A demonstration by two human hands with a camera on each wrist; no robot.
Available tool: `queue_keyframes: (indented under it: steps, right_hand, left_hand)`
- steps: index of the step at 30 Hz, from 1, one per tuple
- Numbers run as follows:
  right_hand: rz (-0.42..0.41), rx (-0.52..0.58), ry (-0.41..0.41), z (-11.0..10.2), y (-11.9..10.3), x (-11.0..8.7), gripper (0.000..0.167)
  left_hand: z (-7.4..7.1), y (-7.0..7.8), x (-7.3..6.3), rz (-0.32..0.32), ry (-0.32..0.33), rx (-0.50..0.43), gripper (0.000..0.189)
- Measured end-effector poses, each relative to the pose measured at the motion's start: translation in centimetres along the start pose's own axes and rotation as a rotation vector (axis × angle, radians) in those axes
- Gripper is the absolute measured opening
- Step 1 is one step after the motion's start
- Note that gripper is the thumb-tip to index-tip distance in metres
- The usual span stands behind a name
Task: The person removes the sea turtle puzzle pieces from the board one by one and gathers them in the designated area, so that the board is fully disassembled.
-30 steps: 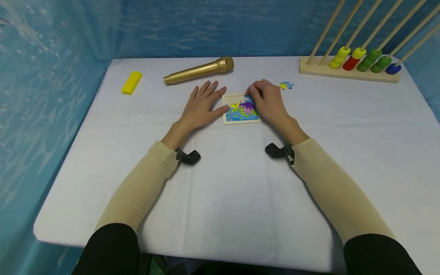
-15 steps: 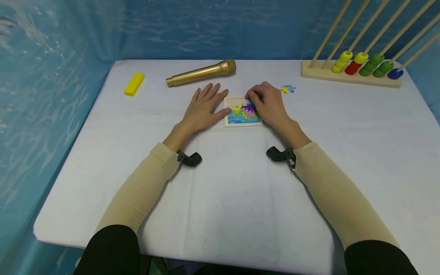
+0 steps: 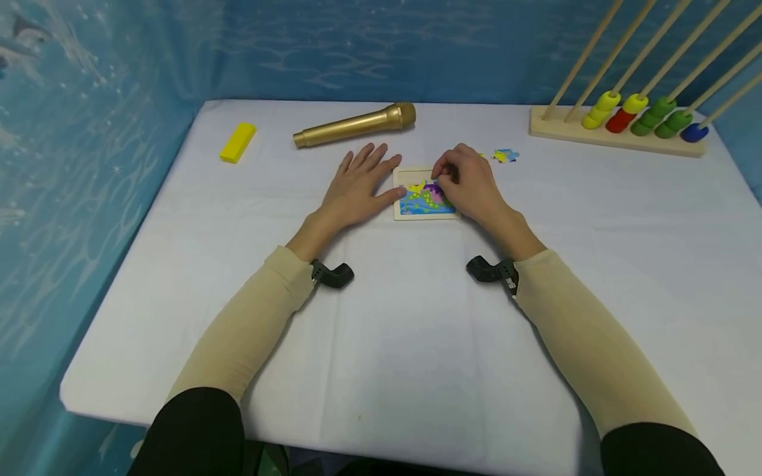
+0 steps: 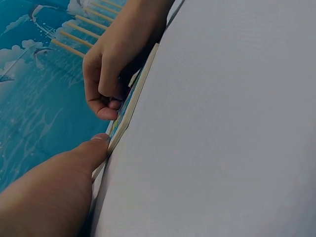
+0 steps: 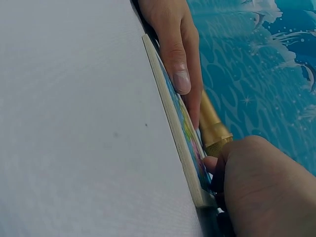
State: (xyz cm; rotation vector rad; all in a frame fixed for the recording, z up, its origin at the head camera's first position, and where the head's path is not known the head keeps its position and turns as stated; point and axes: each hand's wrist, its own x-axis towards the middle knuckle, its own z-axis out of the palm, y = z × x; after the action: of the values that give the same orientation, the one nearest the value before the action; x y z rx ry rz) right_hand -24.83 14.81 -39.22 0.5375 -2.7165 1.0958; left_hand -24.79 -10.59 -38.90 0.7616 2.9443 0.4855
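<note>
A small jigsaw puzzle (image 3: 425, 207) in a pale wooden frame lies on the table, showing a colourful sea picture. Along its far side a strip of bare wood is visible. My left hand (image 3: 351, 192) lies flat with fingers spread to the left of the puzzle, its thumb on the frame's left edge. The right hand (image 3: 470, 182) bends over the far right part, finger and thumb pinching a puzzle piece that the hand mostly hides. In the left wrist view, the right fingertips are close over the picture. A loose blue and yellow piece (image 3: 505, 156) lies beyond the right hand.
A gold microphone (image 3: 356, 125) lies behind the left hand. Farther left is a yellow block (image 3: 238, 143). A wooden bead abacus (image 3: 616, 132) with tall rods stands at the back right. Blue curtains (image 3: 357, 53) hang behind the white table (image 3: 405, 344).
The right fingertips have shifted slightly toward me over the puzzle. A bit of yellow now shows beside the right hand, near the loose piece. My left hand stays on the frame.
</note>
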Motion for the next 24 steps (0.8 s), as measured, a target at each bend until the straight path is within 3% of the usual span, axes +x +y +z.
queue_keyframes:
  steps: [13, 24]
  right_hand:
    - [0.042, -0.034, -0.069, -0.12, -0.30, 0.06, 0.013]
    - [-0.007, -0.046, -0.083, -0.12, -0.07, 0.14, 0.019]
  left_hand:
    - [-0.10, 0.08, -0.03, 0.000, 0.003, -0.008, 0.075]
    - [0.05, -0.06, 0.10, -0.008, -0.007, -0.009, 0.076]
